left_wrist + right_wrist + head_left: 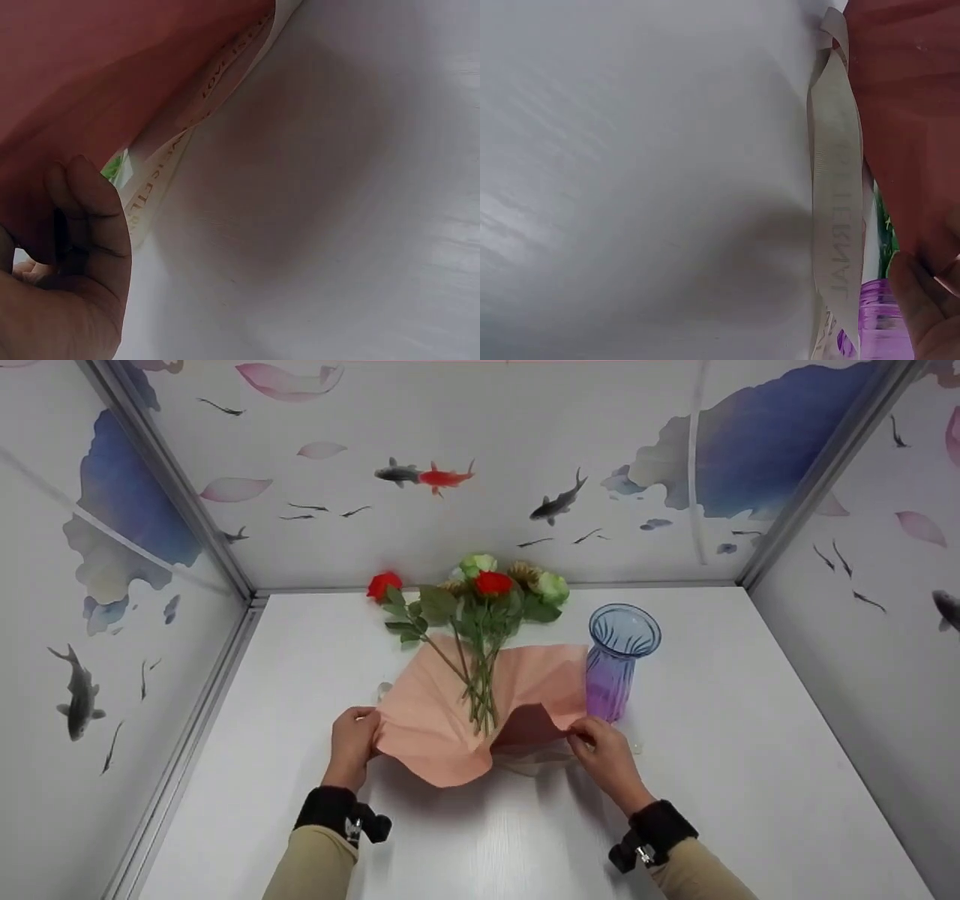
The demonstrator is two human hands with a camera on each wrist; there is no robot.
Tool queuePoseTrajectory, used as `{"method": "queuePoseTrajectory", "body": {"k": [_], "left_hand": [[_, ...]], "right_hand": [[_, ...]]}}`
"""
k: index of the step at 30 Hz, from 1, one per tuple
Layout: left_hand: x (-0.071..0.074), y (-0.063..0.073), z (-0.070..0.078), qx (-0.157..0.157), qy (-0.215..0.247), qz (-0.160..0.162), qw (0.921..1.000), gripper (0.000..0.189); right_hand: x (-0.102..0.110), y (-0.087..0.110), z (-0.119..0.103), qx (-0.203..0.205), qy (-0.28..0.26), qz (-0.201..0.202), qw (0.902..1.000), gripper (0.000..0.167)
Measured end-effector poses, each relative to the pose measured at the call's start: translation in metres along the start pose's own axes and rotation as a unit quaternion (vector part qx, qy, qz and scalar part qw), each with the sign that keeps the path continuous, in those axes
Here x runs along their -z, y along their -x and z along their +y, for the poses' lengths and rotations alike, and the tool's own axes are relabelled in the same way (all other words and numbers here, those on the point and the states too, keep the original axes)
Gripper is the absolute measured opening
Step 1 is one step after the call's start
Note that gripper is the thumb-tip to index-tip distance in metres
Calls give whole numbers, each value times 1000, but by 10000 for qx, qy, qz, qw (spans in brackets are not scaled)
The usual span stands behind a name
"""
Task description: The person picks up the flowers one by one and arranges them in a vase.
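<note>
Wrapping paper (427, 712), peach: one visible sheet, stretching between the left hand (351, 741) and the right hand (607, 754) above one white table (480, 855). Red roses (493, 583): two, lying beyond both grips. Pale green blooms (553, 587): two plainly showing, lying near the roses. Stems (481, 701): crossing the paper between the grips, overlapping too closely to count. Vase (611, 671): one, blue above, purple below, standing just beyond the right grip. Lettered ribbon (836, 187): showing at the paper's near edge between the hands; number of strips cannot be told. Left grip: thumb and curled fingers are pinching the paper's left edge. Right grip: thumb and fingertips are pinching its near right corner, nearly meeting. Paper's look: creasing lightly, its near edge bending in waves, a darker raised fold rising just left of the right grip.
</note>
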State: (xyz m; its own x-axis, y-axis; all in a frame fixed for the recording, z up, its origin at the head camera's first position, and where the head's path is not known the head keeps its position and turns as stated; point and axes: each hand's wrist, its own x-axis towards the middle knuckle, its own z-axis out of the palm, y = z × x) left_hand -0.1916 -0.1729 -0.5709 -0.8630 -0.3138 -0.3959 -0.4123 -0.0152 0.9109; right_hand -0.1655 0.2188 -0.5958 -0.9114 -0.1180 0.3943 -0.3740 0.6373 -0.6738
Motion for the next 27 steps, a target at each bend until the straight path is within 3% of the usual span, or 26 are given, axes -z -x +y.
{"method": "queuePoseTrajectory", "body": {"k": [4, 13, 21, 27], "left_hand": [[2, 1, -1, 11, 34, 29, 10000, 34], [3, 2, 1, 37, 443, -42, 9990, 34], [7, 2, -1, 208, 609, -110, 9979, 36], [12, 7, -3, 63, 820, -67, 9966, 37]], "right_hand": [[-2, 0, 1, -32, 198, 45, 9998, 11], [-6, -9, 3, -227, -43, 155, 9996, 7], [-10, -21, 1, -722, -409, 75, 9965, 8], [-16, -33, 1, -1095, -625, 23, 9920, 5]]}}
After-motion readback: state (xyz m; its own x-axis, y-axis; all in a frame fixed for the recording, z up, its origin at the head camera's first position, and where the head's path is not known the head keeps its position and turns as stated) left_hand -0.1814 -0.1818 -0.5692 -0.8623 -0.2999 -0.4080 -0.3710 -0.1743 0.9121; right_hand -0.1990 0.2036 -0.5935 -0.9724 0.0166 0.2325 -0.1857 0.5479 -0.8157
